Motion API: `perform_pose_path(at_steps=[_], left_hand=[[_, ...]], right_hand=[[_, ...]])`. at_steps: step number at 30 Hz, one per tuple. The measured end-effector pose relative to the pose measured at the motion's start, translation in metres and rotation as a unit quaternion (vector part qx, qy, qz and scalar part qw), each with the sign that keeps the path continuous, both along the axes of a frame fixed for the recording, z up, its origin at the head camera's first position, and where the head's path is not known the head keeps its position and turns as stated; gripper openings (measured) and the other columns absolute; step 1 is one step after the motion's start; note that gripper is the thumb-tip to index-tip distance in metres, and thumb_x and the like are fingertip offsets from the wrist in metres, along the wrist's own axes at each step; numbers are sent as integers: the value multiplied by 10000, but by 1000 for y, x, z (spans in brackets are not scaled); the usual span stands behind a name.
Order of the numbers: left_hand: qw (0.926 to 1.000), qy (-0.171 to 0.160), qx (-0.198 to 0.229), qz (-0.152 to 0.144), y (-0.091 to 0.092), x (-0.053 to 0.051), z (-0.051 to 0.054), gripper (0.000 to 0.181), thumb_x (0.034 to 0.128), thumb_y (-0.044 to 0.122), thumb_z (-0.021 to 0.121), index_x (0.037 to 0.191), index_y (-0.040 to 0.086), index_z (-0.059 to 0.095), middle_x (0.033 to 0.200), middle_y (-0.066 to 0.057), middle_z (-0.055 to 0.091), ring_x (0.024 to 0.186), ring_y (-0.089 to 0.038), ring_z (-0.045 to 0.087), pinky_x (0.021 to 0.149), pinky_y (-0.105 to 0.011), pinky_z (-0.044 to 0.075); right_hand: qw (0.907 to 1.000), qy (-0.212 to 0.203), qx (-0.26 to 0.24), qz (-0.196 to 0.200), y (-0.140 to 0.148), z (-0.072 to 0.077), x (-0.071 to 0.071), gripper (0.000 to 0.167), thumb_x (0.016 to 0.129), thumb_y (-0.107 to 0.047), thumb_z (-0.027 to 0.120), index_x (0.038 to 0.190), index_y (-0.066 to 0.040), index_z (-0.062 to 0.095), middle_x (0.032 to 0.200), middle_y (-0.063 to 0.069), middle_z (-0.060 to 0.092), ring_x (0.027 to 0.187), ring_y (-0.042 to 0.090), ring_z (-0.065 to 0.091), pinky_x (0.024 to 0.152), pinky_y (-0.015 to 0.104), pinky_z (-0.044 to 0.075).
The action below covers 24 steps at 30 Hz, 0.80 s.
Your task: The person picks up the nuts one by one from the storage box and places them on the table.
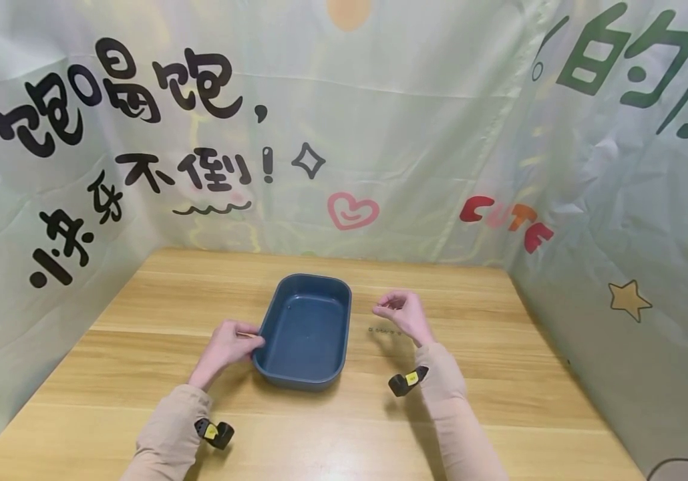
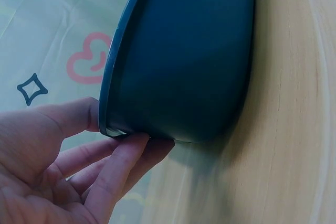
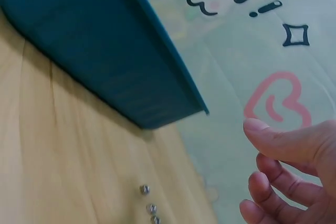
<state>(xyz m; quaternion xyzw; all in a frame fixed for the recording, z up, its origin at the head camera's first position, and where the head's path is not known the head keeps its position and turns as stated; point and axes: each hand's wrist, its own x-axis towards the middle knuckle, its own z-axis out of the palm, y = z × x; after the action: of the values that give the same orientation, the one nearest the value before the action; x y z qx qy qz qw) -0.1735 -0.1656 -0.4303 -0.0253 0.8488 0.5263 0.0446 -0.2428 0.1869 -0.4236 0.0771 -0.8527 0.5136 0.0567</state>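
Note:
A deep blue rectangular container with rounded corners stands on the table, and its inside shows no contents. At its near left side my left hand grips the rim, thumb over the edge and fingers against the outer wall. My right hand hovers to the right of the container, fingers loosely curled. Nothing shows between its thumb and fingers, though the index finger is partly hidden. Below it, small shiny metal nuts lie in a short row on the wood.
The pale wooden table is bounded by printed cloth walls at the back and both sides. A black wrist camera sits on the right sleeve, and another camera on the left.

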Motion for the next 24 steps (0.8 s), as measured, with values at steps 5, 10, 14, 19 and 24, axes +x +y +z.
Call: perform_pose_path(at_steps=[5,10,14,19,24], left_hand=[[10000,66,-50,-46,0,0,1,365,825,31,703,1125,-173,667,985,-306,742,738,-187,737,682,-381,664],[9999,13,-111,-36,1,0,1,375,828,44,706,1137,-165,667,1000,-305,741,758,-198,743,700,-388,665],[9999,-9,-167,2,1,0,1,388,821,58,710,1143,-156,671,1010,-303,741,766,-197,743,708,-389,665],[9999,-27,-138,17,1,0,1,385,824,55,710,1145,-154,672,1013,-303,740,771,-200,743,708,-387,665],[9999,-48,-126,13,1,0,1,386,827,55,710,1149,-154,670,1020,-305,739,782,-206,746,711,-385,665]], right_hand=[[9998,33,16,-190,11,-8,1,171,815,-58,806,921,47,722,883,183,737,717,99,572,680,180,476],[9995,16,49,-302,26,-19,3,200,820,-75,806,950,53,724,904,186,734,728,90,564,685,173,471],[9991,-46,41,-409,37,-26,5,225,816,-84,806,970,59,724,875,161,723,709,73,544,659,162,464],[9984,-57,-18,-569,46,-35,6,222,813,-72,802,967,67,724,845,126,714,695,61,541,644,160,473],[9972,-135,-31,-728,54,-44,6,212,815,-74,806,958,61,726,800,61,686,707,54,539,662,156,470]])
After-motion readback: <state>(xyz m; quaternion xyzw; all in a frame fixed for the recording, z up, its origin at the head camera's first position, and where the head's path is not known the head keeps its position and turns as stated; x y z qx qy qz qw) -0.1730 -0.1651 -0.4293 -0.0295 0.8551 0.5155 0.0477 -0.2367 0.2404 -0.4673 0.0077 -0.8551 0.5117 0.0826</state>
